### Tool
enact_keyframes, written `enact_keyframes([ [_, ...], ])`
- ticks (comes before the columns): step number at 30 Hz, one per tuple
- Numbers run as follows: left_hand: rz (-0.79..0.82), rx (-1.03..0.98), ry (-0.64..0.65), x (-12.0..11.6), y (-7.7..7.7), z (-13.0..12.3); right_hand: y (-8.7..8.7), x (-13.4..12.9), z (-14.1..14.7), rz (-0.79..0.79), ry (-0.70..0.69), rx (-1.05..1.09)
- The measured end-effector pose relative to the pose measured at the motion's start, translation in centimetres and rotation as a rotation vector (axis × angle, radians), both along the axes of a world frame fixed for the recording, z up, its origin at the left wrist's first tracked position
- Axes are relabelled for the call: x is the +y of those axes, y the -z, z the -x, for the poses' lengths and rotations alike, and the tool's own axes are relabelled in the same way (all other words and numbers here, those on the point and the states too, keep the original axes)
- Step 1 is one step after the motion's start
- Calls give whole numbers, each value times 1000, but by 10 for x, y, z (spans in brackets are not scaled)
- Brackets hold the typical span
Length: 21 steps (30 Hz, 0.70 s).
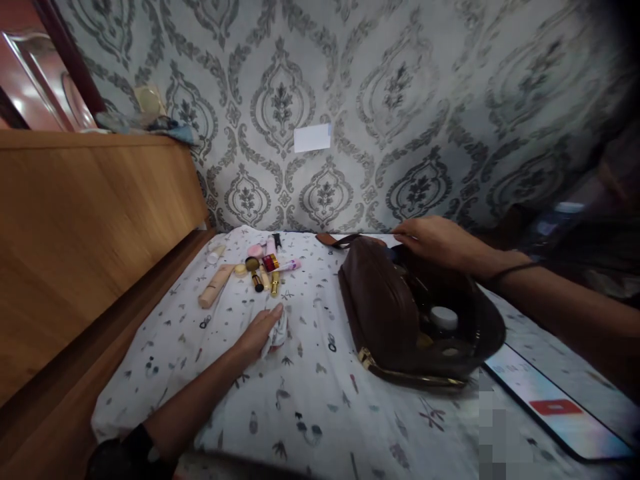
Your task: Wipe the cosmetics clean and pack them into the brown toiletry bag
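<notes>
A brown cosmetic bag [380, 300] stands unzipped on the white patterned sheet. Inside it a round white lid [444, 318] shows; the bag's depth is dark. My right hand [433, 240] is closed at the far rim of the bag, its fingertips partly hidden. To the left of the bag, my left hand [257, 337] lies low over the sheet, closed around something white and crumpled [278, 331]; whether it is a tissue or bunched cloth I cannot tell. Beyond that hand lie several cosmetics, among them a beige tube [216, 287], a pink round case [255, 251] and a gold lipstick [275, 283].
A phone [555, 403] with a lit screen lies to the right of the bag. Wooden furniture [100, 207] borders the sheet on the left. The patterned wall [345, 80] rises behind, bearing a small white card [313, 137]. A clear bottle [555, 220] stands at far right.
</notes>
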<state>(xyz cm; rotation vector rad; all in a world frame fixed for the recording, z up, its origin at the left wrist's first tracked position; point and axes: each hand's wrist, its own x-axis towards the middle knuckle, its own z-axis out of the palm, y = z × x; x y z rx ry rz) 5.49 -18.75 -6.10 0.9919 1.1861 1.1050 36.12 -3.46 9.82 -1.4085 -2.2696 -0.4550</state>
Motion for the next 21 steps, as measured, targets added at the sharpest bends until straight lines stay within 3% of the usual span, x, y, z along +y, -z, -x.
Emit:
enact_keyframes([
  [2,-8,-4,-30,0,0,0,-10,-24,9,10,-66,-94],
  [4,-18,-6,-62,-2,0,0,-14,-53,24,-52,-167,-53],
  [7,-59,18,-75,-4,-3,3,0,-97,55,-64,-390,43],
  [9,-128,109,-38,-2,-8,10,23,-120,78,10,-507,124],
  [12,-313,554,15,13,-18,26,70,-140,112,160,-613,176],
  [14,-412,872,-11,31,-26,38,103,-142,132,300,-603,252],
  [16,-434,1033,-55,52,-33,47,130,-138,148,474,-546,377],
  [21,-415,1350,-95,93,-37,47,174,-124,165,840,-498,778],
])
